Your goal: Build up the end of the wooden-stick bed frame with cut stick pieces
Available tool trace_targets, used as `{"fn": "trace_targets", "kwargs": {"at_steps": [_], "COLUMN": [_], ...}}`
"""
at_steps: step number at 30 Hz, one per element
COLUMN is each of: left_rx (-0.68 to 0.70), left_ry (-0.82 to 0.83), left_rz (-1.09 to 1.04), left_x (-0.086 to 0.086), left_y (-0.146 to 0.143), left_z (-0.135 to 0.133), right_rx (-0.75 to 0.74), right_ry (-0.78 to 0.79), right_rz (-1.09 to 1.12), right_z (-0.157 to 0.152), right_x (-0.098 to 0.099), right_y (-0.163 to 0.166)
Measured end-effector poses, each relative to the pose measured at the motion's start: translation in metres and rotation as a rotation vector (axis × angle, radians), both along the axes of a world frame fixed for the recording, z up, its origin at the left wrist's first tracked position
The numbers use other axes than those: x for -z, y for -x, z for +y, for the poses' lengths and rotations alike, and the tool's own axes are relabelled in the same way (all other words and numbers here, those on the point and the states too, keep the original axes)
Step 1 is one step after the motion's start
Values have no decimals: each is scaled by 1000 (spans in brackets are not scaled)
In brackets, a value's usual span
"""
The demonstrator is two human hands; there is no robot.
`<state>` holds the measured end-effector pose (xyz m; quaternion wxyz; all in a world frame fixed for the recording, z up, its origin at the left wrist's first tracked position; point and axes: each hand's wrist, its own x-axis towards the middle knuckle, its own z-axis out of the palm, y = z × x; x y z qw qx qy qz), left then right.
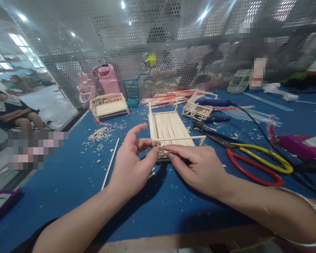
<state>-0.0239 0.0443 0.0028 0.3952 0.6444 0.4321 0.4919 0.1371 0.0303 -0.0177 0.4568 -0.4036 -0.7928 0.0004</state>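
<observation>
A miniature bed made of pale wooden sticks [171, 123] lies on the blue table in front of me, with slats side by side and a rail across its near end. My left hand [137, 160] pinches the near left corner of this bed between thumb and fingers, its index finger raised. From the other side, my right hand [197, 165] has its thumb and forefinger closed at the same corner on what looks like a small stick piece, mostly hidden by the fingertips. A loose stick [110, 164] rests left of my left hand.
Red-and-yellow-handled scissors [258, 163] and a blue-handled corded tool [213, 102] lie to the right. A small stick bench [109, 106] and another stick piece [198, 107] stand farther back. Wood scraps [101, 135] litter the left. A perforated metal screen [115, 45] rises behind.
</observation>
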Motion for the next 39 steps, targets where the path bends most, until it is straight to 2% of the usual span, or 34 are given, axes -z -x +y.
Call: {"fn": "trace_targets", "kwargs": {"at_steps": [5,11,16,25,31,39], "left_rx": [-7,-6,-14,35,40,87], "left_ry": [2,7,3,39,57,74], "left_rz": [-6,-27,-41,-66,-4,-60], "left_x": [3,2,3,3,0,-1], "left_y": [-2,-2,-2,1,9,10], "left_z": [3,4,5,3,2,3], "right_rx": [0,72,49,27,17,-37], "right_ry": [-7,-12,11,66,72,-21], "right_rz": [1,88,117,151,182,42], "right_z": [-1,-4,-7,-7,-9,-7], "right_x": [-1,-5,-8,-4,-5,-10], "right_y": [1,-4,-7,-9,-12,-15]}}
